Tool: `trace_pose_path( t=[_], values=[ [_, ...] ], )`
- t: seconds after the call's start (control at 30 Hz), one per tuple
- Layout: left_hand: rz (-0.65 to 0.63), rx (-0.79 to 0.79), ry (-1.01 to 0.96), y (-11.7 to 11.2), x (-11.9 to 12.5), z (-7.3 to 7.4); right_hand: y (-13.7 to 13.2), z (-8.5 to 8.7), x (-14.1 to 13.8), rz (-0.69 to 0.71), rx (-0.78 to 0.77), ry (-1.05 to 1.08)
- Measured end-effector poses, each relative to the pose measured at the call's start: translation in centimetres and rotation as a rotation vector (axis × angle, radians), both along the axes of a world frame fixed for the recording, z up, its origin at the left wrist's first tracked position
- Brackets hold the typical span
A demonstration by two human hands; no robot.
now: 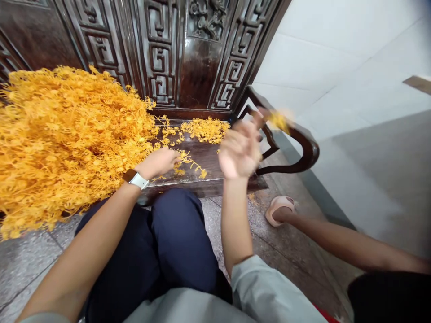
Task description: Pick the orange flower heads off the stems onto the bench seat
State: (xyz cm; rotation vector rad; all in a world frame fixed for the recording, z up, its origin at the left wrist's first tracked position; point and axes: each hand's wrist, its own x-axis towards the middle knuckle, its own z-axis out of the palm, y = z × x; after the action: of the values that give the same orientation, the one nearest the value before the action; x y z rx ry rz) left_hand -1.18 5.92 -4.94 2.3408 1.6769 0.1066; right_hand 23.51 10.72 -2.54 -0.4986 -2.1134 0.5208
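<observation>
The left hand (158, 162) is resting on the carved wooden bench (202, 157), fingers closing on a yellow plastic sprig (188, 163) beside the big yellow heap (67, 139). The right hand (239, 150) is lifting, blurred, fingers pinching another yellow piece (279, 120) near the armrest (303, 148).

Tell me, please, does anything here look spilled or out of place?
Yes. The big yellow plastic pile overflows the dark wooden bench and hangs over its front edge toward the floor. A small yellow scatter lies apart near the backrest. The left hand rests on loose sprigs; the right hand is blurred, holding a yellow piece.
</observation>
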Motion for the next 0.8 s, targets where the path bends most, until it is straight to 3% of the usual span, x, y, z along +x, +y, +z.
trace_pose_path(
  t=[0.1,0.2,0.27,0.37,0.4,0.53,0.63,0.8],
  values=[
    [0.0,0.005,0.028,-0.4,-0.1,0.0,0.9,-2.1,-1.1,-0.089,-0.169,0.246],
    [-0.004,0.01,0.038,-0.8,0.0,0.1,-1.4,-5.3,-1.5,-0.143,-0.625,0.595],
    [0.009,0.017,0.035,-0.9,0.1,0.3,-3.3,-7.3,-1.6,-0.293,-0.867,0.778],
    [0.038,0.026,0.03,-0.9,0.6,0.5,-5.6,-9.1,-1.8,-0.493,-0.912,0.733],
    [0.046,0.03,0.036,-0.9,0.8,0.7,-6.2,-9.3,-1.8,-0.467,-0.951,0.685],
    [0.1,0.05,0.135,-1.5,1.7,1.3,-8.0,-8.9,-2.4,-0.127,-1.237,0.672],
    [0.123,0.054,0.197,-1.9,1.9,1.5,-8.6,-8.5,-2.9,-0.1,-1.198,0.753],
    [0.112,0.065,0.211,-1.9,1.5,1.3,-8.7,-8.4,-2.8,-0.315,-0.954,0.722]
  ],
)
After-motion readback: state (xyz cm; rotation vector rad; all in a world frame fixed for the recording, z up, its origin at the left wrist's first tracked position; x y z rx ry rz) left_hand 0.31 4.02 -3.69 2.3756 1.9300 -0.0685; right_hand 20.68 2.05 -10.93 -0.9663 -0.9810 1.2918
